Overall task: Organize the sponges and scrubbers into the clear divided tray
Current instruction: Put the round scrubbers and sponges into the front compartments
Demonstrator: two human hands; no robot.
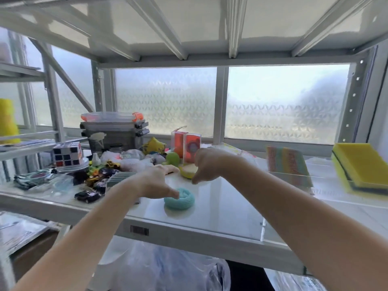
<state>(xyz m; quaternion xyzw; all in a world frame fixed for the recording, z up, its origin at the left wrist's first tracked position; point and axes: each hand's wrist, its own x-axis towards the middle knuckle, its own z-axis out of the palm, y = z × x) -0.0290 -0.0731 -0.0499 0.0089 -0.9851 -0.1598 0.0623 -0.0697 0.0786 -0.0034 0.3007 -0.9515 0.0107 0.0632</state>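
Teal scrubber [179, 198] lying on white shelf [220, 206], pinched at its edge by left hand [156, 181], yellow sponge [187, 171] gripped by right hand [206, 165] just behind, striped sponge [287, 165] and yellow-green sponges [361, 169] stood in clear tray [327, 185] at right.

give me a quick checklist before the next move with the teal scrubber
1. Left hand at teal scrubber: ok, fingers touch its left edge.
2. Scrubber gripped: cannot tell.
3. Right hand free: cannot tell, it hovers over a yellow sponge.
4. Tray has room: ok, striped sponge and yellow sponge stack leave bare space.
5. Path to the tray: ok, shelf between is bare.
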